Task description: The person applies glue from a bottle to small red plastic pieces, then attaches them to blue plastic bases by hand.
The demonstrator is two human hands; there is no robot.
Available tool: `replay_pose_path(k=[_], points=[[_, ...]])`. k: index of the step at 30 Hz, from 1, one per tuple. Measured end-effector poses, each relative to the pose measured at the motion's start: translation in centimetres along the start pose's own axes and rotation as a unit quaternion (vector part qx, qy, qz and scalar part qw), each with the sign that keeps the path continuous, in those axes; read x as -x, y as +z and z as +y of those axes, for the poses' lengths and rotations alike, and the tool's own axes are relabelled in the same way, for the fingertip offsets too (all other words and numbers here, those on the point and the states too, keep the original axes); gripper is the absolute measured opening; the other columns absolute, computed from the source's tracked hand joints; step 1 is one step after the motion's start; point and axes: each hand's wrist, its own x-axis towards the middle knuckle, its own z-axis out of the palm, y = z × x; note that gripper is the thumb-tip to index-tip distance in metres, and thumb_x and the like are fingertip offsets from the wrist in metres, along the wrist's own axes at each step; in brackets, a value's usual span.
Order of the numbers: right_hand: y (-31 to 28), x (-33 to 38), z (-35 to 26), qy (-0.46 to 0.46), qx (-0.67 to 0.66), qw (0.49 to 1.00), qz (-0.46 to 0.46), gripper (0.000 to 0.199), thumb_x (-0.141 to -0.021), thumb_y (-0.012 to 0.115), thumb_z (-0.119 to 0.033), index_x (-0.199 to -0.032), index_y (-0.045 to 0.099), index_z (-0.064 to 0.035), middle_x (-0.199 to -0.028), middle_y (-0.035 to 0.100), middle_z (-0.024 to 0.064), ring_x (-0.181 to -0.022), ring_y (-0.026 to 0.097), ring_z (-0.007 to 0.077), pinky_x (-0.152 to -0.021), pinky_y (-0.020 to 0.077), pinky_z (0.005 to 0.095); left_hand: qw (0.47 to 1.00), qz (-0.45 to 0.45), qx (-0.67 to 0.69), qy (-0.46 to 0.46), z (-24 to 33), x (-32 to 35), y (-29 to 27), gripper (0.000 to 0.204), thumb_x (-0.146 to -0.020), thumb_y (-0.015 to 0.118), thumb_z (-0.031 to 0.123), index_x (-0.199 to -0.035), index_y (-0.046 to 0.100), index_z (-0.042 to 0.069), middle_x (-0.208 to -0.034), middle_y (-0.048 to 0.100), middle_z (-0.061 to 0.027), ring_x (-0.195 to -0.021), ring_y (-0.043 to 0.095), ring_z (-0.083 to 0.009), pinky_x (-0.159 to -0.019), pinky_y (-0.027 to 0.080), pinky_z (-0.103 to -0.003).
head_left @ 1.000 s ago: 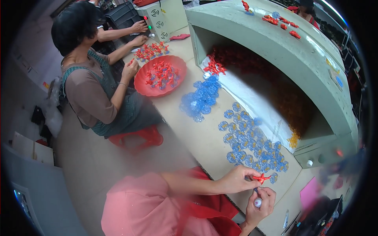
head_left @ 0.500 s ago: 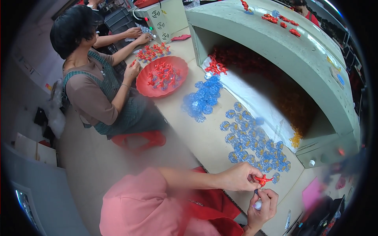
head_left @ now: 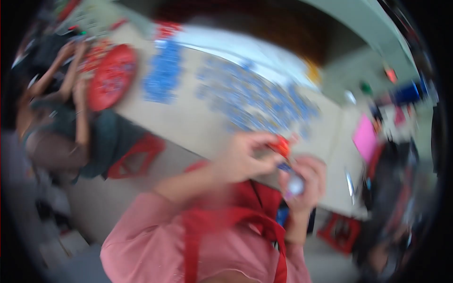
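The red piece [head_left: 281, 145] pinched in the left fingers [head_left: 264, 141] looks like smooth plastic. Beyond them the table [head_left: 188, 122] shows a matt, pale surface. Below, the pink sleeve [head_left: 141, 240] and red apron straps [head_left: 236, 221] are cloth. Blur hides finer finish.

red piece [head_left: 282, 145] | blue pieces [head_left: 257, 96] (blurred) | red tray [head_left: 111, 78] | pink sleeve [head_left: 141, 236]

Motion blur smears the whole frame. The small red piece [head_left: 281, 145] pinched by the left hand [head_left: 245, 158] at centre has no readable shape. The pale object [head_left: 296, 185] in the right hand [head_left: 304, 181] is too blurred to identify. The blue pieces [head_left: 255, 101] across the surface [head_left: 188, 127] merge into streaks. At upper left, the red tray [head_left: 112, 75] holds indistinct contents.
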Motion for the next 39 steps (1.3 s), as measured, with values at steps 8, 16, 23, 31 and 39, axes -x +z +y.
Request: replay_pose_path(k=[8, 16, 23, 31, 39], points=[[1.1, 0.7, 2.3, -0.019, -0.141, 0.988, 0.065, 0.032, -0.057, 0.073, 0.002, -0.084, 0.057, -0.0049, -0.080, 0.061, 0.0107, -0.067, 0.062, 0.0217, -0.054, 0.0503, 0.0280, 0.998, -0.051, 0.041, -0.008, -1.7, 0.0, -0.7, 0.025, -0.075, 0.060, -0.003, -0.099, 0.056, -0.006, -0.098, 0.060, -0.0102, -0.091, 0.056, -0.0143, -0.085, 0.042, -0.029], [0.4, 1.2, 2.5, -0.068, -0.130, 0.988, 0.046, 0.033, -0.062, 0.070, 0.001, -0.088, 0.052, -0.0053, -0.077, 0.061, 0.0116, -0.063, 0.061, 0.0188, -0.053, 0.0476, 0.0242, 0.998, -0.059, 0.011, 0.011, -1.5, 0.5, 0.0, 0.025, -0.074, 0.058, -0.005, -0.099, 0.056, -0.007, -0.098, 0.060, -0.0104, -0.094, 0.055, -0.0146, -0.085, 0.043, -0.029], [1.2, 1.4, 1.9, -0.020, -0.113, 0.990, 0.082, 0.032, -0.057, 0.072, 0.004, -0.084, 0.056, -0.0034, -0.078, 0.062, 0.0106, -0.065, 0.062, 0.0205, -0.053, 0.0499, 0.0261, 0.997, -0.019, 0.040, -0.065, -1.6, 0.4, 0.4, 0.028, -0.076, 0.056, -0.004, -0.104, 0.055, -0.007, -0.093, 0.061, -0.0087, -0.088, 0.057, -0.0122, -0.081, 0.044, -0.026], [1.7, 2.2, 1.9, 0.025, -0.118, 0.991, 0.060, 0.037, -0.063, 0.066, 0.007, -0.095, 0.049, -0.0015, -0.081, 0.061, 0.0143, -0.069, 0.060, 0.0171, -0.051, 0.0464, 0.0228, 0.990, -0.007, 0.100, -0.097, -2.0, 0.1, 0.5, 0.032, -0.077, 0.055, 0.000, -0.108, 0.054, -0.007, -0.093, 0.062, -0.0114, -0.086, 0.059, -0.0150, -0.083, 0.043, -0.029], [1.9, 2.4, 1.6, 0.063, -0.167, 0.978, 0.106, 0.038, -0.060, 0.070, 0.008, -0.093, 0.053, 0.0004, -0.085, 0.060, 0.0146, -0.068, 0.062, 0.0203, -0.051, 0.0512, 0.0254, 0.990, -0.047, 0.090, -0.102, -2.2, -0.1, 0.1, 0.031, -0.078, 0.055, 0.000, -0.108, 0.054, -0.006, -0.094, 0.062, -0.0101, -0.089, 0.058, -0.0151, -0.084, 0.043, -0.028]])
